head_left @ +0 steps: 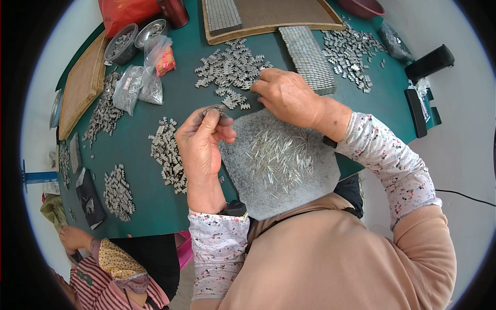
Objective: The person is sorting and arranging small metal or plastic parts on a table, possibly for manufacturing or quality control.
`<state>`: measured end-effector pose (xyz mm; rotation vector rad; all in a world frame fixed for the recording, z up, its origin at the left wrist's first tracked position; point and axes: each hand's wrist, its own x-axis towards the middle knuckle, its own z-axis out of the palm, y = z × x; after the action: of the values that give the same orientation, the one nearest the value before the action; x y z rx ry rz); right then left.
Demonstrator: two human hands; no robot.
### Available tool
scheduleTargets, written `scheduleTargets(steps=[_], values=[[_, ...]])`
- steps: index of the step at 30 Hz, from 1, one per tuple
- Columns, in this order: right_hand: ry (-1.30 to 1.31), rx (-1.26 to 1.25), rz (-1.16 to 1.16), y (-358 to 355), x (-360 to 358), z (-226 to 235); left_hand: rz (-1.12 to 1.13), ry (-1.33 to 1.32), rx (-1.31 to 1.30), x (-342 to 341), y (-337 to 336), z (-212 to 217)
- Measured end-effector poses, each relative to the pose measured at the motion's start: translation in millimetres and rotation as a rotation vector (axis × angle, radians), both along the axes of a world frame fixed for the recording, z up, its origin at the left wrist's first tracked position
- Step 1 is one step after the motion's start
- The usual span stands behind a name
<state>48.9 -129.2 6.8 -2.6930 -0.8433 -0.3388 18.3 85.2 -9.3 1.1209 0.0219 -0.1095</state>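
Note:
My left hand is closed, with a few small grey metal links pinched between thumb and fingers. Above the near edge of a heap of notched grey metal links, my right hand has its fingers curled together. Their tips are partly hidden, so I cannot tell what they hold. Below both hands lies a grey felt mat strewn with thin silvery pins. A second heap of links sits left of my left wrist.
An assembled metal link strip lies beyond my right hand, below a wooden-framed tray. More links spread at the far right. Bags of pins and a tub stand left. Another person's hand is at lower left.

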Motion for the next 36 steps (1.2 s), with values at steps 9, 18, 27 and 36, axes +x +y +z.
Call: scheduleTargets(steps=[9, 18, 27, 36], values=[[0.051, -0.053, 0.040, 29, 5, -7, 0.035, 0.029, -0.006, 1, 0, -4], [0.120, -0.028, 0.088, 23, 11, -7, 0.005, 0.021, 0.023, 3, -1, -4], [0.065, -0.109, 0.204, -34, -30, 11, -0.034, 0.021, 0.058, 0, -4, -4], [-0.004, -0.019, -0.178, -22, -49, -12, -0.169, -0.099, 0.318, -7, -35, -2]])
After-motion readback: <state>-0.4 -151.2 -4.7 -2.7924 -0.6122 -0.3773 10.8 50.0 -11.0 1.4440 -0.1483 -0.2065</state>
